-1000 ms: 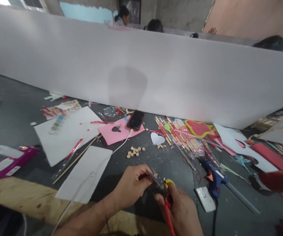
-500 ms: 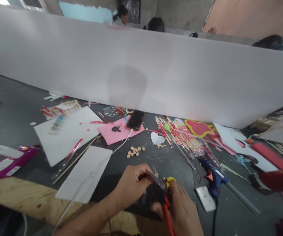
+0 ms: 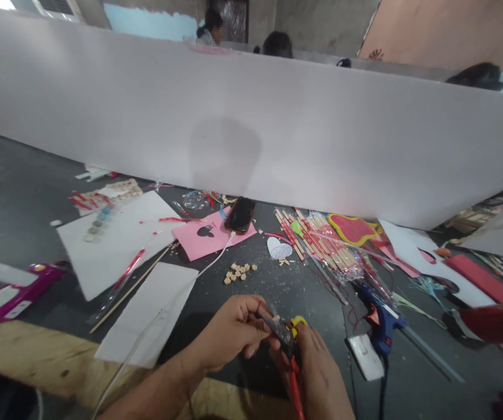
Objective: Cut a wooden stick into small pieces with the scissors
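Observation:
My right hand (image 3: 316, 359) is wrapped round a pair of pliers (image 3: 292, 376) with red and yellow handles. Their dark metal jaws point up and to the left. At the jaws, the closed fingers of my left hand (image 3: 238, 329) pinch a thin, pale wooden stick (image 3: 265, 333), mostly hidden by the fingers. A small pale bit shows at the jaws. Just beyond my hands lies a pile of small cut wooden pieces (image 3: 239, 272). A white paper heart (image 3: 279, 248) with short pale sticks beside it lies farther back.
A blue glue gun (image 3: 382, 321) and a white block (image 3: 365, 357) lie to the right. Red and pale sticks (image 3: 316, 239) are bundled behind. On the left are white sheets (image 3: 146, 315), pink paper (image 3: 194, 240), a phone (image 3: 240, 214) and a purple tool (image 3: 19, 291). A white panel (image 3: 234, 116) stands behind.
The fingers of my left hand have shifted and now press closer together near the jaws. My right hand and the pliers have moved slightly left and their angle has changed a little.

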`<state>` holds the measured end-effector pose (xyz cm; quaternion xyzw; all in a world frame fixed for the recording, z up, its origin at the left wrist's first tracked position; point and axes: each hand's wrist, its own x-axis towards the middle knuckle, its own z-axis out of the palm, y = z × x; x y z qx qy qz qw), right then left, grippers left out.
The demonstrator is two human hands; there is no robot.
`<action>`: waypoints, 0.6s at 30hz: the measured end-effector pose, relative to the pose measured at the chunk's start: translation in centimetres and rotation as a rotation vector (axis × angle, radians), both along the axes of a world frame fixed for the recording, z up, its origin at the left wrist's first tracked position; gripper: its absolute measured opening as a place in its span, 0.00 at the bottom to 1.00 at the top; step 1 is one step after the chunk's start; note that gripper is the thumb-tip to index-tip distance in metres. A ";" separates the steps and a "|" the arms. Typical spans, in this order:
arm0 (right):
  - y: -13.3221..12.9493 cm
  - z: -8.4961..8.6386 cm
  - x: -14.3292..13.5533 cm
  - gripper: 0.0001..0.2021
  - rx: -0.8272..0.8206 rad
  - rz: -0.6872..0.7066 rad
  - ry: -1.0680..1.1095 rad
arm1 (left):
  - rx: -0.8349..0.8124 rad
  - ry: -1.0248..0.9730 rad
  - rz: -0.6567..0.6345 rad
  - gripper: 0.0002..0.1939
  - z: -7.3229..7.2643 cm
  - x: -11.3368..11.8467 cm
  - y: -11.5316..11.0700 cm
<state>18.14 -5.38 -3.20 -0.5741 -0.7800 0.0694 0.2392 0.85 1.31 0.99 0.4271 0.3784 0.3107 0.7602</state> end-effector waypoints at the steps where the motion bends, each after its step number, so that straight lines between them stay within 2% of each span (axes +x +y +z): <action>1: 0.0 -0.1 0.0 0.13 0.000 0.014 0.009 | -0.018 -0.018 -0.005 0.06 0.0 0.0 0.0; 7: -0.3 -0.2 0.8 0.16 -0.018 -0.056 -0.013 | -0.154 -0.164 0.031 0.07 -0.1 -0.6 -0.2; 10: -0.9 0.2 1.8 0.14 -0.071 -0.125 0.003 | -0.207 -0.282 0.099 0.12 -0.1 -1.3 -0.1; 14: -1.4 0.9 4.5 0.13 -0.042 -0.234 -0.039 | -0.178 -0.303 0.101 0.13 0.3 -2.0 -0.2; 16: -1.4 1.2 6.2 0.13 0.011 -0.299 -0.147 | -0.176 -0.298 0.086 0.12 0.5 -2.2 -0.5; 18: -1.5 1.3 7.9 0.11 -0.003 -0.332 -0.188 | -0.170 -0.296 0.086 0.12 0.6 -2.3 -1.0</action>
